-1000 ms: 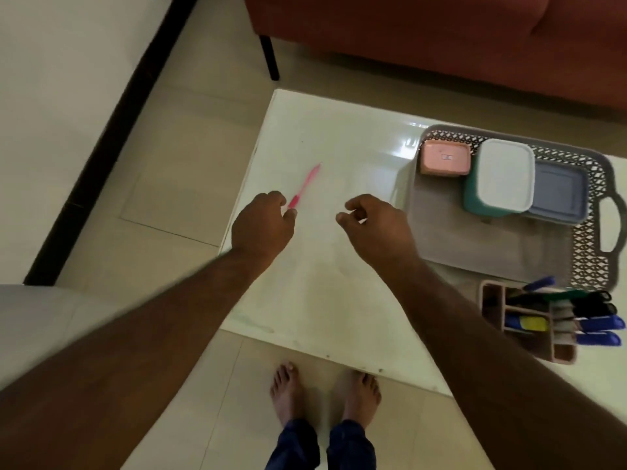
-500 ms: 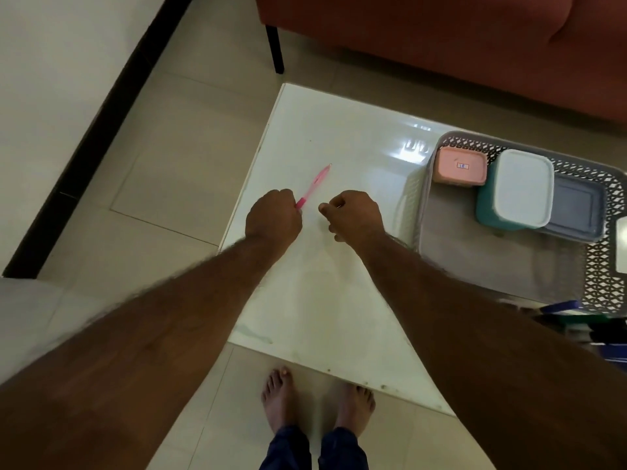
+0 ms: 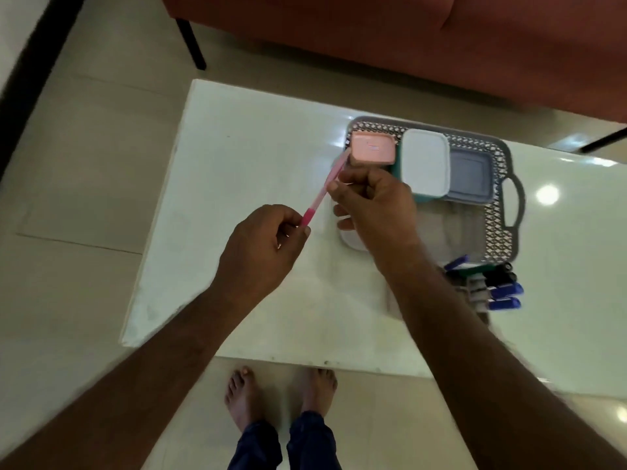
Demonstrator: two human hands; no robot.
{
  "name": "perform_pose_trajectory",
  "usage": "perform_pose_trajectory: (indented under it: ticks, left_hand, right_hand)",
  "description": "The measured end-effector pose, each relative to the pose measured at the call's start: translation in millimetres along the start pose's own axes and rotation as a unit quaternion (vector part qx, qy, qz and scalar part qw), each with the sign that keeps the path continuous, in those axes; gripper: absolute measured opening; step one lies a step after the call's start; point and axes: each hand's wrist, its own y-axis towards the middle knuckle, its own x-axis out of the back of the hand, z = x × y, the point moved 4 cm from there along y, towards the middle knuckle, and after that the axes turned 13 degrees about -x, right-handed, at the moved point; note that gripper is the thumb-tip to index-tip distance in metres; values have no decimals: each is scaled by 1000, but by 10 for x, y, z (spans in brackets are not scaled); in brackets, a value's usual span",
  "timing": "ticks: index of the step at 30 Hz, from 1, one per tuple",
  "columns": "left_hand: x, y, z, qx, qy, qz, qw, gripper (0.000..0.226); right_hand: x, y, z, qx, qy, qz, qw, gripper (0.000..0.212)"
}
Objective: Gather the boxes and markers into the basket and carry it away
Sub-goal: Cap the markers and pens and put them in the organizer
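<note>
Head view: my left hand (image 3: 261, 245) pinches the lower end of the pink marker (image 3: 325, 188); my right hand (image 3: 373, 208) grips its middle. The marker slants above the table (image 3: 237, 157), its tip beside the basket (image 3: 502, 212) holding three boxes (image 3: 424, 164).

1. Table (image 3: 258, 157): white, glossy top, rectangular, standing on a pale tiled floor (image 3: 84, 171) in front of a red-brown sofa (image 3: 373, 39).
2. Basket (image 3: 498, 228): grey, lattice-walled, with a loop handle on its right end; sits on the table's right half, toward the far edge.
3. Markers (image 3: 498, 290): a cluster with blue and black caps, lying on the table just beside the basket's near right corner.
</note>
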Motion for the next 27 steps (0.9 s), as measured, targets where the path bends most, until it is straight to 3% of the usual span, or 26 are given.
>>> perform_pose_trajectory:
  ticks: [7,11,18,27]
  left_hand:
    - [-554,-118,-885,-112,-44,70,990,18]
    - [-887,-222,-1178,-134,-70,116,982,24]
    - [-1234,-289,-1071,-66,-31,121,990,32]
    - [-1528,-245,-889,50,19,208,977,53]
  right_hand:
    - [1031,-527,-231,9,15,-61,998,17]
    - [1466,-731,-405,26,5,-136,990,10]
    - [2004,-825,-737,31,-74,-251,965,13]
    - [1839,-595,-971,17,-172,-231,957,15]
